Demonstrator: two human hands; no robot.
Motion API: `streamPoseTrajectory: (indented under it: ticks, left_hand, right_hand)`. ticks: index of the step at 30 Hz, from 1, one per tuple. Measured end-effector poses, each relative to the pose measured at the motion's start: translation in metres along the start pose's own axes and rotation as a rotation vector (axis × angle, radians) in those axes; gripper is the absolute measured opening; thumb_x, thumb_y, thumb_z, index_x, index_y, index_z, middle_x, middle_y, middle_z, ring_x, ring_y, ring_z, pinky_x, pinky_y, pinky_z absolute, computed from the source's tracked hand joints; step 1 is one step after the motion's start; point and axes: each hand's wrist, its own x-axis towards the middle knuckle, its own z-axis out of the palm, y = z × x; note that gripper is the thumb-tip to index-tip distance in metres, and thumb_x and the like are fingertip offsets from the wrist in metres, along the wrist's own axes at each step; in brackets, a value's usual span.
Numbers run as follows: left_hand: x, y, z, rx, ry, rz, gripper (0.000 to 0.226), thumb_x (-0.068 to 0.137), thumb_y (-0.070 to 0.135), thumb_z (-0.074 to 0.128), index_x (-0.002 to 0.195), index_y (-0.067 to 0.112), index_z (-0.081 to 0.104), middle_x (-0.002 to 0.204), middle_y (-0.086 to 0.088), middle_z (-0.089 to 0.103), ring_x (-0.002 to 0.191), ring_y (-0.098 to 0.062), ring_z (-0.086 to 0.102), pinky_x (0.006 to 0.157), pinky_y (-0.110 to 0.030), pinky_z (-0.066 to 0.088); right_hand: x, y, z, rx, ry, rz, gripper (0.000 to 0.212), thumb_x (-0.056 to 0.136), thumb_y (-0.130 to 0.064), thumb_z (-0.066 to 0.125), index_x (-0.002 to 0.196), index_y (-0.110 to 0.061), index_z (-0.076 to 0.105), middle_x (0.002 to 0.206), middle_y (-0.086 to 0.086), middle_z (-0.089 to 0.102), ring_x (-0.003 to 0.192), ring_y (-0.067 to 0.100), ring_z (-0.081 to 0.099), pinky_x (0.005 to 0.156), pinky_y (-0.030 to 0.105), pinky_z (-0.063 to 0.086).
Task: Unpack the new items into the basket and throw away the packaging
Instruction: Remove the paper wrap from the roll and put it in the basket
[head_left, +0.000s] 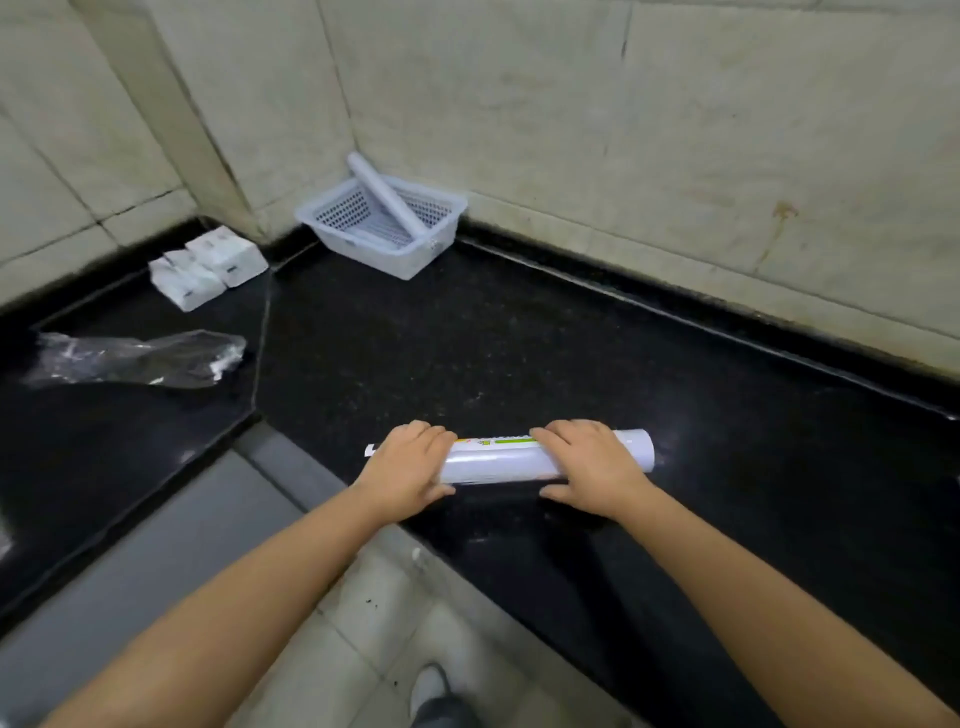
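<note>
Two hands lie on one wrapped roll (511, 460) near the front edge of the black worktop (519, 338). The left hand (408, 470) covers the roll's left end, fingers curled over the top and thumb low on the near side; the right hand (589, 467) sits further along, fingers draped over the top and thumb on the worktop side. Each grip is closed loosely around the roll, which lies flat, lengthwise left to right, its right end bare and a small white tab poking out past the left hand. A green and yellow label strip runs along the roll's upper side between the hands.

Well beyond, in the back corner where the tiled walls (675, 156) meet, stands a white perforated basket (343, 228). A second roll (382, 195) leans inside it, tilted, its upper end resting against the corner and over the basket's rim. To the left of the basket, apart from it, a cluster of small white packets (208, 267) lies against the wall. Nearer and further left, a crumpled clear plastic wrapper (135, 358) lies flat on the worktop. The stretch of worktop between the hands and the basket carries nothing. Below the worktop edge, pale floor tiles (363, 623) and the toe of a shoe (428, 686) show.
</note>
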Motion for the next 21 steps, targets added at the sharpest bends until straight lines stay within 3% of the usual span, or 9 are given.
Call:
streamPoseTrajectory:
  ticks: [5, 9, 13, 21]
  left_hand:
    - [-0.024, -0.052, 0.01, -0.059, 0.046, -0.016, 0.06, 0.08, 0.039, 0.065, 0.128, 0.006, 0.05, 0.127, -0.009, 0.057, 0.114, -0.026, 0.052, 0.1, -0.03, 0.039]
    - [-0.009, -0.114, 0.021, -0.088, 0.06, -0.053, 0.061, 0.083, 0.038, 0.061, 0.134, 0.009, 0.044, 0.135, -0.006, 0.051, 0.122, -0.02, 0.046, 0.105, -0.029, 0.03]
    - [0.041, -0.185, 0.028, -0.035, 0.048, -0.062, 0.061, 0.085, 0.041, 0.055, 0.139, 0.02, 0.035, 0.142, 0.004, 0.043, 0.13, -0.016, 0.037, 0.112, -0.031, 0.017]
    - [0.136, -0.294, 0.044, -0.156, -0.021, 0.024, 0.06, 0.086, 0.036, 0.057, 0.138, 0.018, 0.035, 0.142, 0.001, 0.041, 0.131, -0.016, 0.036, 0.112, -0.029, 0.02]
  right_hand:
    - [0.05, -0.035, 0.009, -0.046, -0.021, -0.068, 0.064, 0.084, -0.037, 0.056, 0.139, -0.019, 0.028, 0.135, 0.003, 0.043, 0.121, 0.023, 0.04, 0.103, 0.034, 0.03]
    - [0.104, -0.058, 0.016, -0.048, 0.009, -0.07, 0.061, 0.084, -0.036, 0.054, 0.137, -0.017, 0.032, 0.133, 0.003, 0.046, 0.118, 0.023, 0.042, 0.098, 0.033, 0.033]
    - [0.172, -0.073, 0.02, -0.026, 0.045, 0.035, 0.056, 0.084, -0.034, 0.054, 0.134, -0.016, 0.036, 0.13, 0.005, 0.049, 0.114, 0.026, 0.045, 0.095, 0.035, 0.035]
    - [0.295, -0.083, 0.019, 0.015, -0.018, 0.258, 0.057, 0.086, -0.033, 0.055, 0.136, -0.018, 0.032, 0.137, 0.002, 0.043, 0.124, 0.021, 0.039, 0.105, 0.032, 0.027]
